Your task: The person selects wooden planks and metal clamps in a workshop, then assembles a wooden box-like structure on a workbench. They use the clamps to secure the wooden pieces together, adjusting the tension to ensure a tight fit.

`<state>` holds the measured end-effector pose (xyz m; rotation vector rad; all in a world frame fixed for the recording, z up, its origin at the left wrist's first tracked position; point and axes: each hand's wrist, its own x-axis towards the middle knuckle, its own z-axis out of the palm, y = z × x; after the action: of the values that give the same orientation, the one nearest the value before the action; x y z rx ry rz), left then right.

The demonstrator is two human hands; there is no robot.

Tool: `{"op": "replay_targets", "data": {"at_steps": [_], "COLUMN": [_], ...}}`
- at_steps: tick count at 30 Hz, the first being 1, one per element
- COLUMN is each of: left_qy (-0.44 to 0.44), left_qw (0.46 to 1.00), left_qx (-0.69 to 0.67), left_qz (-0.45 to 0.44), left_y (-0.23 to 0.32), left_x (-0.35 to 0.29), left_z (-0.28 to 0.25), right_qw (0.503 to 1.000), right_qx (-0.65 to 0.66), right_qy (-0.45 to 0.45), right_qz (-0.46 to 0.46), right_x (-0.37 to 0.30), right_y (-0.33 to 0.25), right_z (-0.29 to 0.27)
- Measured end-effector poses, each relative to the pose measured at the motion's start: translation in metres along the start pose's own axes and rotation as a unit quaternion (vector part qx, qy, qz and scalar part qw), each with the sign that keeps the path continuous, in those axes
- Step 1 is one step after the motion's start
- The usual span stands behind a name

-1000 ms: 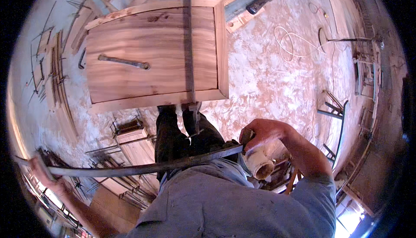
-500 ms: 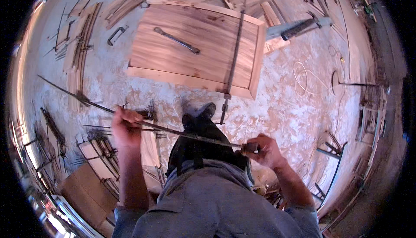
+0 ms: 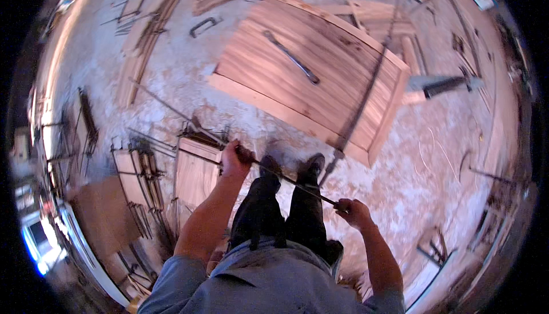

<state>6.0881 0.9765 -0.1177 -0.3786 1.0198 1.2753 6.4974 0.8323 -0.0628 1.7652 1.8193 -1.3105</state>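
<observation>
Both my hands hold a long bar clamp that slants across in front of my legs. My left hand (image 3: 235, 159) is closed around the bar clamp (image 3: 286, 179) partway along, while its far end reaches up to the left. My right hand (image 3: 355, 214) is closed on the clamp's near end. Beyond my feet lies a framed wooden panel (image 3: 269, 105). A second bar clamp (image 3: 369, 94) runs across the panel's right part, its near end sticking out past the edge. On the boards rests a metal wrench (image 3: 291, 58), touched by neither hand.
A C-clamp (image 3: 203, 26) lies on the floor left of the panel. Clamped wooden pieces (image 3: 197, 171) stand left of my legs, near a brown sheet (image 3: 103, 219). Long boards (image 3: 151, 39) lie farther left. Right of the panel is a dark-handled tool (image 3: 443, 87).
My view has turned, so the panel sits farther right and more tilted. Both hands still hold the bar clamp, now steeper and pointing away to the left. My feet appear farther apart.
</observation>
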Motion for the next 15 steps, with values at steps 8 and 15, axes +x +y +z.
{"op": "replay_targets", "data": {"at_steps": [8,15], "left_qy": [0.042,-0.136], "left_qw": [0.997,0.984], "left_qx": [-0.040,-0.069], "left_qz": [0.040,0.092], "left_y": [-0.018,0.000], "left_x": [0.052,0.075], "left_z": [0.044,0.068], "right_qw": [0.979,0.967], "right_qx": [0.036,0.071], "right_qy": [0.192,0.221], "right_qz": [-0.066,-0.103], "right_x": [0.044,0.085], "right_y": [0.011,0.024], "right_z": [-0.041,-0.064]}}
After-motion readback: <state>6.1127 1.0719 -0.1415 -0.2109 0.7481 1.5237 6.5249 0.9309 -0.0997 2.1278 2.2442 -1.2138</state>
